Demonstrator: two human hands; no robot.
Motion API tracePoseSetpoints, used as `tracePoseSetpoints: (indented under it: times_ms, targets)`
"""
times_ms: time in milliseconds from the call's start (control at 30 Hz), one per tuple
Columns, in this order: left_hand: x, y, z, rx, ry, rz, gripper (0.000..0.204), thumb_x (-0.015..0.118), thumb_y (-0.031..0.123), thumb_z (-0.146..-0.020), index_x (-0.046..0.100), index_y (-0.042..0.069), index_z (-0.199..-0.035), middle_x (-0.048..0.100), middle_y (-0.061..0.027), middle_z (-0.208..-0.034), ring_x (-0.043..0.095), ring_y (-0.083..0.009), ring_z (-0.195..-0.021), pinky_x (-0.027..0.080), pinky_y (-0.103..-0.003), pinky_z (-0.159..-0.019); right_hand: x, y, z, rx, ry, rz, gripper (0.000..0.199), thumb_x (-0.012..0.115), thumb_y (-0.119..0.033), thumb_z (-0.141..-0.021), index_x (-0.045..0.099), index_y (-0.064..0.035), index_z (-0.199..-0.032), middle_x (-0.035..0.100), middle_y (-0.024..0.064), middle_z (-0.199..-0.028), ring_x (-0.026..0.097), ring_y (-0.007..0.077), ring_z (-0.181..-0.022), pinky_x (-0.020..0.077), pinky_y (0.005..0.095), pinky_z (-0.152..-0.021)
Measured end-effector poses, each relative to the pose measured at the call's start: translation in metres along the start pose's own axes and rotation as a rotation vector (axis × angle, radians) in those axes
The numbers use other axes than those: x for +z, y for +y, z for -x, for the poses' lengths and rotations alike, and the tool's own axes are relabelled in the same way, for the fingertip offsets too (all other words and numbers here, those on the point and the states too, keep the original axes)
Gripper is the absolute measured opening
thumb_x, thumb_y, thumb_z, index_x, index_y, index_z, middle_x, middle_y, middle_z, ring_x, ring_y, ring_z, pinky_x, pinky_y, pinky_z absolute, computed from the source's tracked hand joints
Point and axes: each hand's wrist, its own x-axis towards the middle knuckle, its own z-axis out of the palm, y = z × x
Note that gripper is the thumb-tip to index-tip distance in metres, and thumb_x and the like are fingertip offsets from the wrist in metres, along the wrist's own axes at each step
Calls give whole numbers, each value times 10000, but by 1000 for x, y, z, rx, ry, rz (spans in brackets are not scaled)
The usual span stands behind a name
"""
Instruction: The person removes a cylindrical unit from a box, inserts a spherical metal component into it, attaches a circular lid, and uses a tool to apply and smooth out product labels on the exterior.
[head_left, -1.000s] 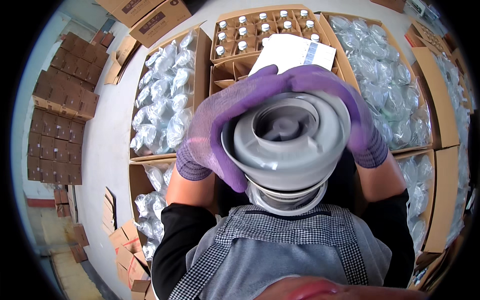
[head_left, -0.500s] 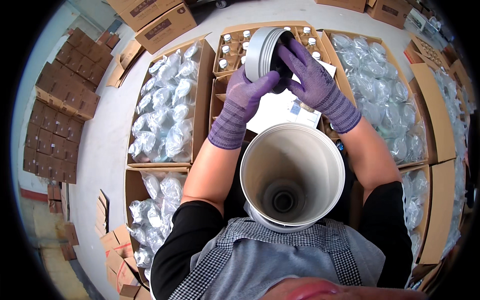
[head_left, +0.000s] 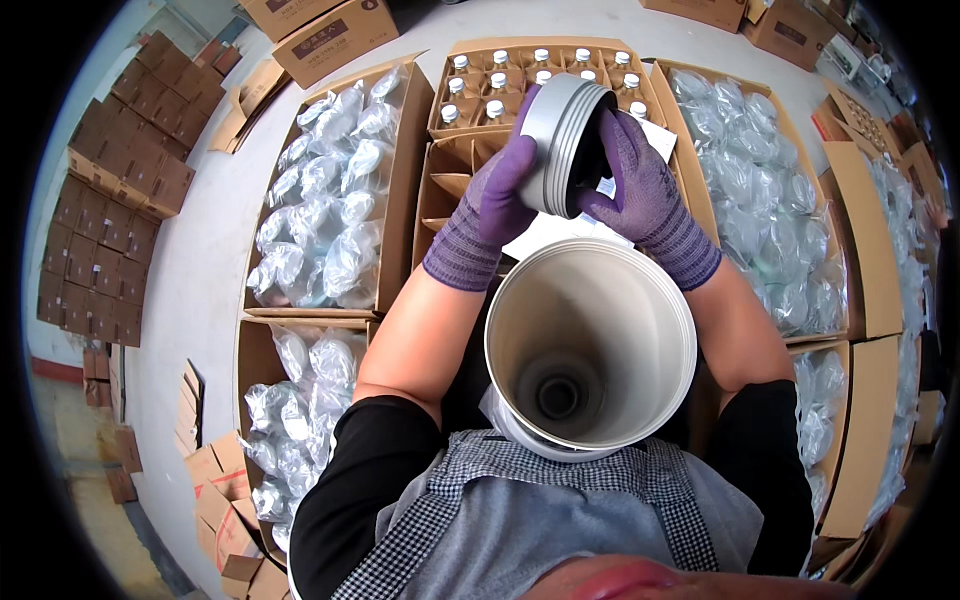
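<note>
Both my hands wear purple knit gloves and hold a grey ribbed screw cap (head_left: 562,140) tilted on edge above the boxes. My left hand (head_left: 490,205) grips its left rim. My right hand (head_left: 640,190) grips its right side, fingers reaching into the dark inside. Below them, close against my body, stands an open white cylindrical housing (head_left: 590,345), mouth up, with a round port visible deep at its bottom. Neither hand touches the housing.
A divided cardboard box (head_left: 470,165) holds several white-capped bottles at its far end. A white sheet (head_left: 545,235) lies under my hands. Cartons of clear bagged parts (head_left: 335,200) flank both sides (head_left: 755,200). Flat cardboard stacks (head_left: 95,230) sit at the left on the floor.
The grey cap came off the white housing and moved up and away from me. It now stands on edge between both hands, a little lower and more turned than half a second ago.
</note>
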Motion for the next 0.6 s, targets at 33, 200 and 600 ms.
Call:
tracePoseSetpoints:
  times_ms: [33, 200, 600]
  targets:
    - [-5, 1, -1, -86, -64, 9, 801, 582, 533, -970, 373, 32, -1558, 584, -150, -1371, 620, -262, -1214, 509, -404, -1033, -1, -5, -1, 54, -24, -63, 854, 747, -386, -866, 362, -5, -1527, 446, 305, -1458, 557, 448, -1270, 483, 492, -1075]
    - [13, 11, -15, 586, -72, -1787, 1115, 887, 381, -572, 421, 91, -1542, 319, -287, -1589, 309, -502, -1444, 332, -542, -1183, 24, -3, -4, 839, 144, -1462, 460, 470, -347, -1086, 457, -87, -1465, 670, 109, -1226, 704, 211, -1009, 600, 324, -766]
    - [2, -33, -26, 290, 6, -931, 905, 799, 405, -720, 472, 80, -1498, 478, -212, -1488, 480, -371, -1336, 364, -453, -1171, 38, 29, 19, 444, -14, -827, 685, 657, -271, -959, 343, -47, -1525, 515, 206, -1432, 581, 330, -1281, 515, 444, -1042]
